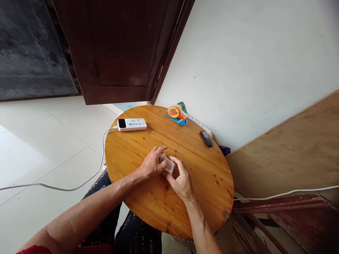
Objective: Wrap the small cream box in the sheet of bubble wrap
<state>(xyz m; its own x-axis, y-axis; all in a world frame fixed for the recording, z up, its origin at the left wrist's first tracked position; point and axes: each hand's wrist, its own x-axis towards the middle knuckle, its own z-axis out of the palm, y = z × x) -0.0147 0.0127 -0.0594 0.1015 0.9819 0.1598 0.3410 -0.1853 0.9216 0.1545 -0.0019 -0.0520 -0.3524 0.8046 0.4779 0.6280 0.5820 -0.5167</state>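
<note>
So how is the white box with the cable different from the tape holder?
The white box is long with a printed top, while the tape holder has a round orange ring. The white box has a black end; the tape holder has a blue part. A cable plugs into the white box, but not the tape holder. Both lie on the table.

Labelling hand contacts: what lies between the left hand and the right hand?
A small whitish item with faint printing, over the wooden table; the left hand and right hand both touch it. Shown in the head view.
</note>
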